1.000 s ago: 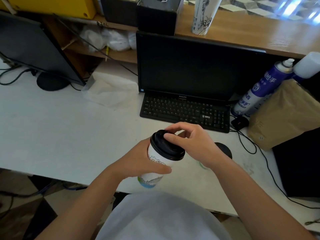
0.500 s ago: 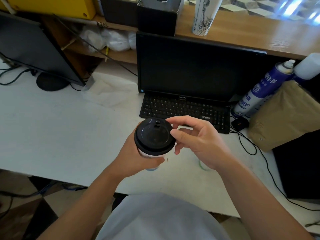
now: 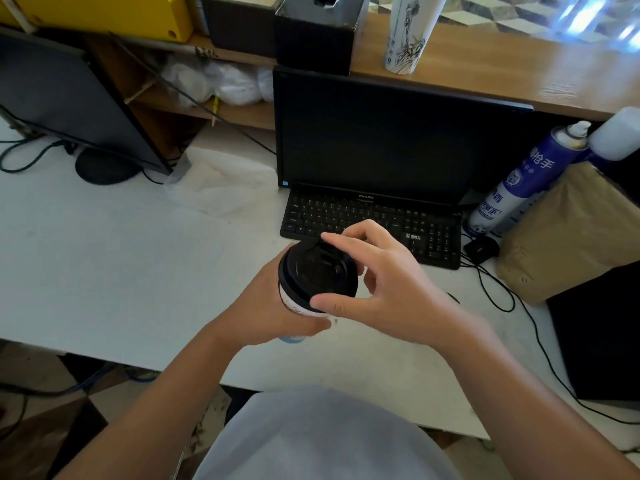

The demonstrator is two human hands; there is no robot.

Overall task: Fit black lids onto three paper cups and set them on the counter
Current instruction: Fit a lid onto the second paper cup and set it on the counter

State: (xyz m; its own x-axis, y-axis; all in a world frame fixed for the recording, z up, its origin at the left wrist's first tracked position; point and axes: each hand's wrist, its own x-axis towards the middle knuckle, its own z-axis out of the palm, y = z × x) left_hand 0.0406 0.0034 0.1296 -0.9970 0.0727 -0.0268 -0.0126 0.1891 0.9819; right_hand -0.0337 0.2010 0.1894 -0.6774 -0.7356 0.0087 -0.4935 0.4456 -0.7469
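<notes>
1. Within the last half second, the right hand (image 3: 391, 289) was brought back across the black lid (image 3: 317, 271). The rim was judged still to need pressing down.
2. The lid was pinched by the thumb (image 3: 332, 303) at 6 o'clock and the forefinger (image 3: 346, 239) at 1 o'clock. The paper cup (image 3: 294, 304) was gripped from 8 o'clock by the left hand (image 3: 263, 306), above the desk (image 3: 104, 271).

Head-worn, facing down-forward, seemingly close over desk (image 3: 104, 271)

Keyboard (image 3: 370, 226) lies before monitor (image 3: 391, 136), on desk (image 3: 104, 271).
</notes>
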